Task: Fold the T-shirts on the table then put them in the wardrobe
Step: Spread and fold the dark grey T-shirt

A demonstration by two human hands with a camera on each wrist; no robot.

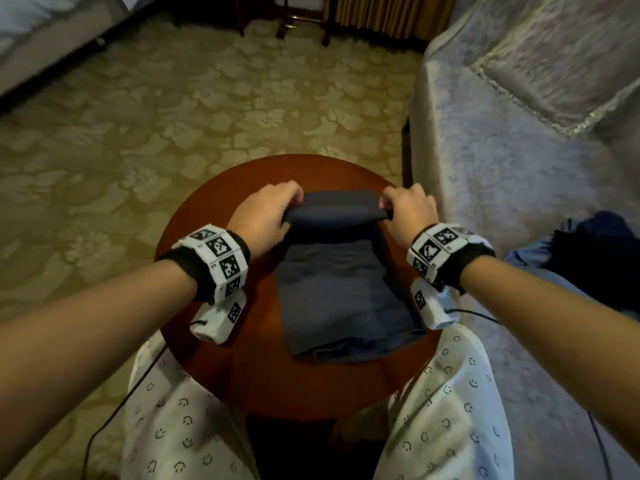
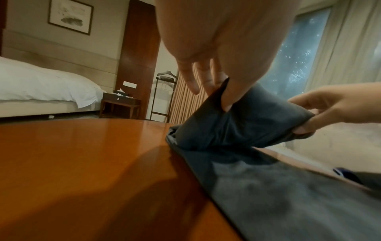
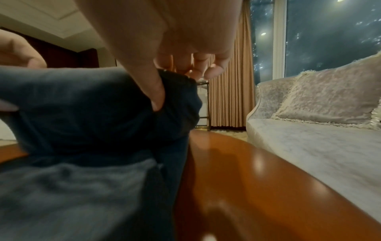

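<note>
Both hands are working the dark T-shirt [image 1: 341, 285] here, and it is lying in a narrow strip down the middle of the round wooden tabletop [image 1: 204, 216]. The left hand [image 1: 268, 216] is pinching the far left corner, thumb under the cloth and fingers [image 2: 192, 76] on the other side. The right hand [image 1: 408, 213] is pinching the far right corner the same way, its thumb [image 3: 152, 91] digging into the fabric. Between them the far end is lifting clear of the tabletop and curling back over the part lying flat. The near hem is sitting close to the person's knees, in smiley-print trousers [image 1: 446, 410]. A pale sofa [image 1: 502, 161] is standing just right of the tabletop, with dark clothing [image 1: 595, 244] piled on it by the right forearm. Patterned carpet [image 1: 145, 140] is spreading out beyond.
</note>
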